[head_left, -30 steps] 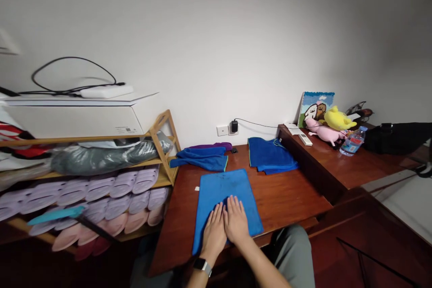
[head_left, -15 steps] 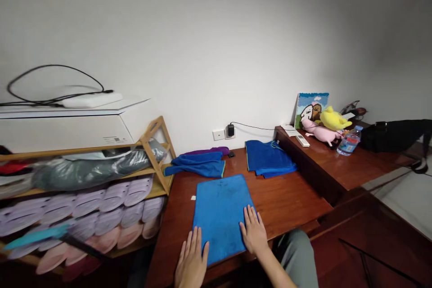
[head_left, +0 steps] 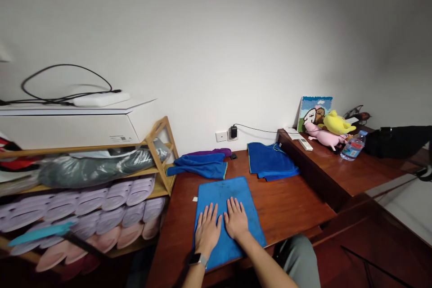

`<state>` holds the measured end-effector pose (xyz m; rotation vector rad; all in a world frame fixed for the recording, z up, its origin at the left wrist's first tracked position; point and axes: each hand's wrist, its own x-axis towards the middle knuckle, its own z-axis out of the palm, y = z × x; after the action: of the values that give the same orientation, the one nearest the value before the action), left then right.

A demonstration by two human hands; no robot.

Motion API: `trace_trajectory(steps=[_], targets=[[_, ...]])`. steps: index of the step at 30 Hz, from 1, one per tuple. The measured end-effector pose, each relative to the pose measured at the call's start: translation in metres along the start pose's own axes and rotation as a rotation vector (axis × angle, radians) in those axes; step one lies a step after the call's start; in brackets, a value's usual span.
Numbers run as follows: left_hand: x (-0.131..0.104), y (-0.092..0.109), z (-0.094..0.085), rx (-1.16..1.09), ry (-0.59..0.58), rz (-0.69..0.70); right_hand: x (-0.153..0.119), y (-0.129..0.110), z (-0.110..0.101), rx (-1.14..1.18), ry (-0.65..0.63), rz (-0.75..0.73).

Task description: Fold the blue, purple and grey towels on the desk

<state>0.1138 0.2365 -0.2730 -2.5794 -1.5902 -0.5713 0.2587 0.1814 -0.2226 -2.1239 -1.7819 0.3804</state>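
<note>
A light blue cloth (head_left: 221, 189) lies spread flat on the brown wooden table (head_left: 280, 207), its near edge at the table's front. My left hand (head_left: 207, 229) rests palm down on the cloth's left half, fingers stretched out, a watch on the wrist. Beside it, my right hand (head_left: 236, 220) lies flat on the middle of the cloth with its fingers a little apart. Neither hand grips anything. Behind the cloth are a crumpled blue towel (head_left: 202, 165) at left and a folded dark blue towel (head_left: 272, 161) at right.
A wooden shoe rack (head_left: 165, 184) with several slippers stands at left, a white box (head_left: 74, 128) on top. On the raised surface at right are a water bottle (head_left: 353, 146), plush toys (head_left: 326, 136) and a remote (head_left: 305, 144). A charger (head_left: 233, 132) is plugged into the wall.
Both hands have moved inward from the cloth's side edges to its middle, the left one also forward. The view has shifted slightly.
</note>
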Motion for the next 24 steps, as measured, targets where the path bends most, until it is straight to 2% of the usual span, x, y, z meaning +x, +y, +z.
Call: trace_trajectory(steps=[3, 6, 11, 14, 18, 21, 24], targets=[[-0.012, -0.021, 0.009, 0.038, 0.038, -0.088, -0.003, 0.029, 0.001, -0.055, 0.052, 0.070], [-0.021, -0.036, 0.009, 0.038, 0.054, -0.152, -0.006, 0.054, -0.006, -0.108, 0.067, 0.198], [-0.022, -0.047, 0.005, 0.060, 0.089, -0.144, -0.004, 0.072, -0.015, -0.119, 0.076, 0.278], [-0.001, -0.044, 0.001, 0.087, 0.110, -0.064, 0.013, 0.058, -0.016, -0.097, 0.139, 0.222], [0.052, -0.022, 0.000, 0.060, 0.057, 0.027, 0.054, 0.016, -0.016, -0.051, 0.151, 0.009], [0.081, -0.007, 0.012, 0.043, 0.003, 0.045, 0.083, -0.005, -0.008, -0.026, 0.057, -0.068], [0.087, -0.011, 0.030, 0.041, -0.007, 0.015, 0.096, 0.002, 0.002, -0.016, 0.020, -0.057]])
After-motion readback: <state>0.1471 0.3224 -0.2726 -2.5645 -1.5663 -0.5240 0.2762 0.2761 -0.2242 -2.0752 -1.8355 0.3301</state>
